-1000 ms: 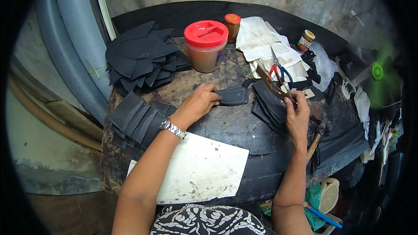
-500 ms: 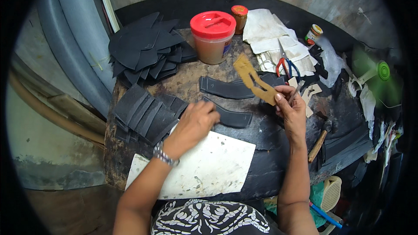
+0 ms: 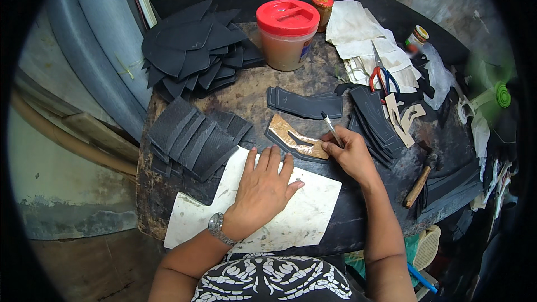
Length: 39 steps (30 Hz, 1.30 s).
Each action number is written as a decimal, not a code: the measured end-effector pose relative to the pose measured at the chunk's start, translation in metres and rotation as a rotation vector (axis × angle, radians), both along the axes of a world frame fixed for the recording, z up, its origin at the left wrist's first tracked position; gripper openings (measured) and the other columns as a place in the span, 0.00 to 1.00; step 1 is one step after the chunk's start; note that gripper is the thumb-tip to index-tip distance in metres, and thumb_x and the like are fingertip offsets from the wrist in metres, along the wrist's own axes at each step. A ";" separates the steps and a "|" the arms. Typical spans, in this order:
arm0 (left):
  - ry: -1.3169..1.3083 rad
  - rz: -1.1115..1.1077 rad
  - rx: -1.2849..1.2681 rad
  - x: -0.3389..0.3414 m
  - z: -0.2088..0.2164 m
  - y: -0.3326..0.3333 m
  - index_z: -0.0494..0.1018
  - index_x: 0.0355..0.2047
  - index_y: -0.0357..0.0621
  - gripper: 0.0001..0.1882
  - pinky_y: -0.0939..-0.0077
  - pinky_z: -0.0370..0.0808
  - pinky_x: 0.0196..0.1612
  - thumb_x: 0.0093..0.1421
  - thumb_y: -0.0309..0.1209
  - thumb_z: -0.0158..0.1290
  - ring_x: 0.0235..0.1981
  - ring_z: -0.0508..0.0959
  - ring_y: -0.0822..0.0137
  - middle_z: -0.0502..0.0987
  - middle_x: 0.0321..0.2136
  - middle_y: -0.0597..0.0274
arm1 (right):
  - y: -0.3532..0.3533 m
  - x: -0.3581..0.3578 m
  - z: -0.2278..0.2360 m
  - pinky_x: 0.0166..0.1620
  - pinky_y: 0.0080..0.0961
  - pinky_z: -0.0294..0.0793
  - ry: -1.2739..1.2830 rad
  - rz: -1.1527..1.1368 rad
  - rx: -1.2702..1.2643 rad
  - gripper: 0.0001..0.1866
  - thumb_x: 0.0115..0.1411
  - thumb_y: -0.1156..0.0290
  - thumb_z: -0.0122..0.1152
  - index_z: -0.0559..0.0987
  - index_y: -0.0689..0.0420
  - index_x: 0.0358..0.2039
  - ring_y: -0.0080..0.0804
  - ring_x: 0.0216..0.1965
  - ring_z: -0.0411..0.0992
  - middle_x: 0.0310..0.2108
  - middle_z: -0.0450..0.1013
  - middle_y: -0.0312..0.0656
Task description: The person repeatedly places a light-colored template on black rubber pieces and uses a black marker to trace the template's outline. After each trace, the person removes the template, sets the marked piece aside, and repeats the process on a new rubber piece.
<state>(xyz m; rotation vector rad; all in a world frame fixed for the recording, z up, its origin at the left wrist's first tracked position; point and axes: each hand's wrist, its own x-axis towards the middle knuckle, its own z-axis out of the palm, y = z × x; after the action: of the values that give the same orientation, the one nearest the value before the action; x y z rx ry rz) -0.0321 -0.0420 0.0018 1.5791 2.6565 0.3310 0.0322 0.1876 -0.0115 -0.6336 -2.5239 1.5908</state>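
A flat, curved brown cardboard template [image 3: 293, 137] with a narrow cut-out slot lay on top of a dark grey piece of rubber-like sheet [image 3: 291, 149], whose edge showed along the lower side of the template. Both lay flat on the dark worn surface [image 3: 251, 98], just above a white board [image 3: 291, 218]. A thin silver pen [image 3: 331, 128] stood tilted, its tip at the right end of the template.

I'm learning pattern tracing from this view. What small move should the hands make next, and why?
Probably run the pen along the brown template's edge: the right hand holds it there, the template lies on a dark piece, and the left hand rests beside.
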 end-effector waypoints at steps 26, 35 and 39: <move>-0.016 -0.027 0.062 -0.007 -0.004 -0.002 0.71 0.64 0.43 0.31 0.44 0.56 0.67 0.71 0.51 0.47 0.61 0.68 0.46 0.66 0.62 0.32 | 0.005 0.002 0.002 0.39 0.31 0.74 -0.017 0.080 0.070 0.07 0.63 0.76 0.64 0.80 0.66 0.39 0.32 0.31 0.77 0.29 0.80 0.51; -0.006 -0.028 0.056 -0.009 0.002 0.002 0.74 0.62 0.46 0.28 0.47 0.58 0.64 0.68 0.49 0.51 0.59 0.69 0.47 0.70 0.59 0.33 | 0.000 0.008 0.017 0.38 0.29 0.72 -0.001 0.095 0.360 0.07 0.63 0.75 0.64 0.81 0.64 0.40 0.30 0.33 0.73 0.35 0.75 0.46; -0.015 -0.034 0.079 -0.010 0.003 0.004 0.75 0.59 0.47 0.27 0.47 0.59 0.62 0.67 0.48 0.52 0.58 0.70 0.47 0.71 0.57 0.33 | 0.007 0.007 0.017 0.39 0.31 0.71 0.306 -0.119 0.412 0.10 0.66 0.70 0.62 0.83 0.66 0.38 0.38 0.34 0.74 0.38 0.72 0.48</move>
<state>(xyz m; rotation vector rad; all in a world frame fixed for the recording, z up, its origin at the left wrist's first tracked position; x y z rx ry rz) -0.0419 -0.0385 0.0052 1.6343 2.6332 0.4508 0.0387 0.1948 0.0059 -0.4402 -2.4195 0.9938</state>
